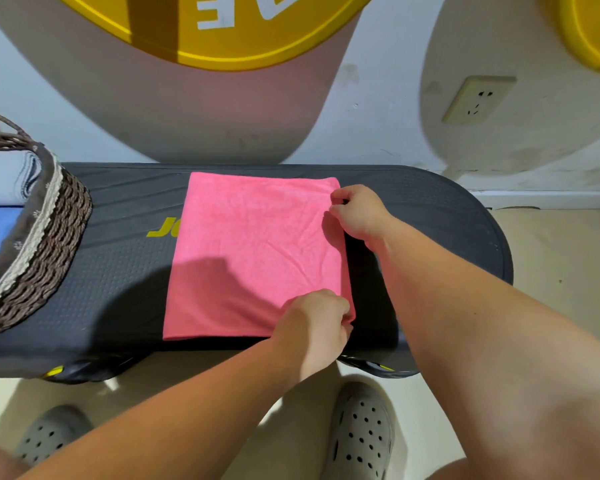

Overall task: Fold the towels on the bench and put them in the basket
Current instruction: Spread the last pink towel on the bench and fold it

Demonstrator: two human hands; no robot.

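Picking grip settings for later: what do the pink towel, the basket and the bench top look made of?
Pink towel: soft, matte, fine-napped cloth, probably microfibre; it creases softly. Basket: brown woven wicker or rattan-like strands, with a grey fabric liner trimmed in pale lace. Bench: dark matte rubber or plastic, by its dotted grip texture.

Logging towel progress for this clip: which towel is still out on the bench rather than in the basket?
The large pink towel, spread flat on the bench, both hands pinching its right edge. The white, blue and other pink towels already lie inside the basket.
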